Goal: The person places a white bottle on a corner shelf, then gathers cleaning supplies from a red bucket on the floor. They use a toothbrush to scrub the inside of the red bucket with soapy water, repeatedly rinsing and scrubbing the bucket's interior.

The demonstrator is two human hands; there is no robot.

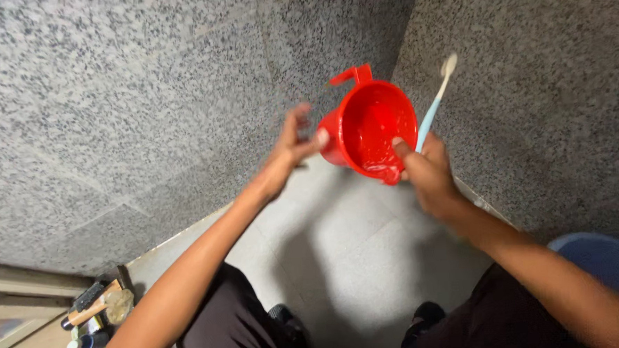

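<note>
Landmark: red mug (374,131), tilted, mouth toward the camera, held above the grey floor (347,242) near the granite wall corner.
Left hand (293,148): fingers spread, thumb tip on the mug's left rim.
Right hand (428,172): fingers curled, pinching the mug's lower right rim together with a blue toothbrush (435,104), bristles up.
Risk: both grips are thin; the mug could slip or spill, and the toothbrush could drop, judged.

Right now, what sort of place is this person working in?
Probably a bathroom or wash area: speckled granite-like walls meet in a corner above a pale tiled floor. The left hand touches a red mug, the right hand holds a toothbrush, and a blue bucket stands nearby.
</note>
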